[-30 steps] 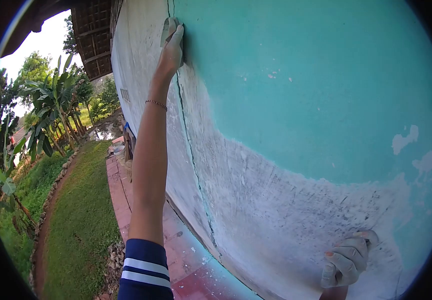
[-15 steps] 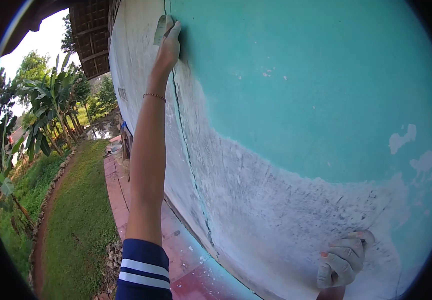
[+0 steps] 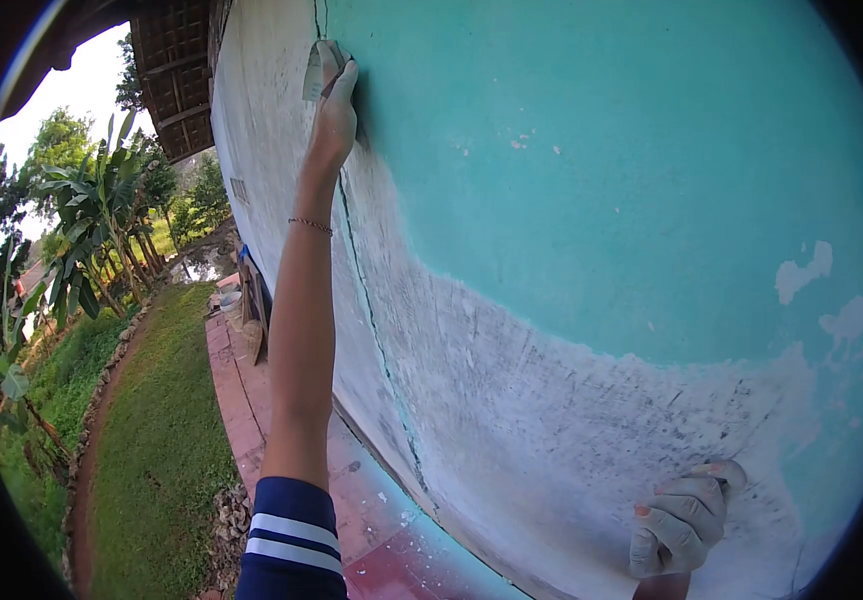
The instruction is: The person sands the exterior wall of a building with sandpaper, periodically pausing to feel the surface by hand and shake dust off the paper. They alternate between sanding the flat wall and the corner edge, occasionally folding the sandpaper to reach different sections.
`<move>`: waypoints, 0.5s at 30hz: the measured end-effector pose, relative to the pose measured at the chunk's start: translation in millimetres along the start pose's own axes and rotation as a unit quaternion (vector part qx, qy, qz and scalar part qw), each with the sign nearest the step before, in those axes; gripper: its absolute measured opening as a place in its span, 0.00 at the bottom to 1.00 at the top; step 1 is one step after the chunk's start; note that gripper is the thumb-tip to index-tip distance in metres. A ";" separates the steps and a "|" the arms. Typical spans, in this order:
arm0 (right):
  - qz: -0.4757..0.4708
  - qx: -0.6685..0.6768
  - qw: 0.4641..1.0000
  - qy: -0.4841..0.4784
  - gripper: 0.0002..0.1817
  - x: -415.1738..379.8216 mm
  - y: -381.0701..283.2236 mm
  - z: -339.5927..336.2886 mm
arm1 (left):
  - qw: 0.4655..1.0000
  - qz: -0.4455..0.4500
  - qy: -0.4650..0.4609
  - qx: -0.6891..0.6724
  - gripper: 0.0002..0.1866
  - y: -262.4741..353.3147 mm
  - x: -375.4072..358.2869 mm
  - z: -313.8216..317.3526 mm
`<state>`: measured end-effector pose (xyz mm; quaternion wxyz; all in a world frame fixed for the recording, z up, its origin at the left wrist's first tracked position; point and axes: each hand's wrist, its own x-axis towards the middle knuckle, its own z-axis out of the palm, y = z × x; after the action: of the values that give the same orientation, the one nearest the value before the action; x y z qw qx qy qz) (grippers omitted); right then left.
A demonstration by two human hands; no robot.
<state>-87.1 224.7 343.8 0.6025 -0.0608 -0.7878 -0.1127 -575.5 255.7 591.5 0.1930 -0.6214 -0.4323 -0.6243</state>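
My left hand (image 3: 336, 105) is raised high against the wall, closed around a flat, pale-grey scraper (image 3: 313, 75). Its blade lies by the top of a long dark crack (image 3: 367, 290) running down the plaster. Low on the right, my right hand (image 3: 680, 525), coated in pale dust, is curled with its fingers bent. A rounded greyish edge (image 3: 736, 476) shows at its upper side, against the bare plaster; what it belongs to is mostly hidden by the fingers. The wall (image 3: 602, 200) has turquoise paint above and scraped, streaky white plaster below.
A pink tiled ledge (image 3: 237, 385) with flakes on it follows the wall's foot. Grass (image 3: 162, 440) and a stone-edged dirt path (image 3: 102, 420) lie to the left. Pale containers (image 3: 231, 300) stand farther along the ledge. Banana plants (image 3: 102, 210) and a roof overhang (image 3: 174, 75) are beyond.
My left hand and the scraper sit slightly lower in view, while the view itself has shifted a little. The right hand stays in nearly the same place, still curled.
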 end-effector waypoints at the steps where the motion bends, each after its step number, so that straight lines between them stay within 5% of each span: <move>1: 0.002 -0.002 1.000 0.002 0.06 1.0 1.0 0.2 | 1.000 0.008 0.000 0.002 0.40 -1.4 -9.3 3.1; 9: 0.003 -0.003 1.000 -0.007 0.06 -0.1 -0.7 -1.2 | 0.994 0.015 -0.110 -0.022 0.43 49.1 -302.7 92.9; 15: 0.016 -0.005 1.000 -0.006 0.08 2.1 -4.3 -1.2 | 0.995 0.013 0.014 -0.098 0.39 37.4 -120.2 46.8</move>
<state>-87.6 220.2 345.8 0.5990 -0.0772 -0.7899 -0.1064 -499.4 236.0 482.6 0.1453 -0.6341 -0.3578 -0.6699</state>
